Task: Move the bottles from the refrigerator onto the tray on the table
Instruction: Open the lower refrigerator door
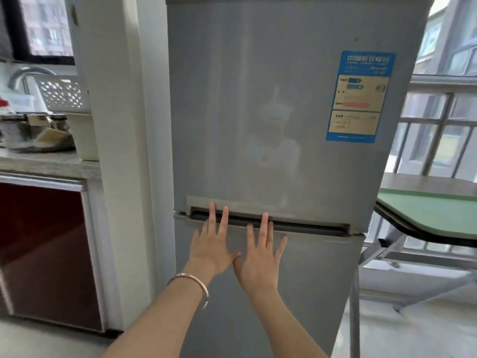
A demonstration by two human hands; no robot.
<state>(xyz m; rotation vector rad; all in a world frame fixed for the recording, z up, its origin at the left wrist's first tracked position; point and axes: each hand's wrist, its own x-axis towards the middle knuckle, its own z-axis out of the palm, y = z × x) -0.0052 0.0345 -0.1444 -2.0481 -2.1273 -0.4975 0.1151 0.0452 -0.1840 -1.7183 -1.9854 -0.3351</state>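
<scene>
- Head view: a person stands before a grey two-door refrigerator [271,125], both doors shut; a blue energy label [360,96] sits high on the upper door.
- The left hand [214,249], a bracelet [191,282] at its wrist, and the right hand [260,257] lie flat against the front of the lower door, thumbs touching; the fingers [212,218] of both are straight and spread, gripping nothing, their tips reaching the dark handle recess [296,224] at the seam between the doors.
- The bottles cannot be seen; presumably they are behind one of the closed doors, though which compartment cannot be told.
- A green-topped folding desk [426,218] stands just beside the refrigerator on the right; only part of it shows, and no tray is visible on that part.
- To the left, a stone counter [46,164] carries jars and a white perforated basket [62,94], with a tap [25,76] behind; a dark red cabinet door [44,249] sits below.
- Step in hand, by appearances: the very start, opening the refrigerator; no bottle has been reached.
- The next move likely calls for hooking fingertips into the recess and pulling a door outward, probably on hinges at the right edge; then finding a bottle inside and carrying it to the desk.
</scene>
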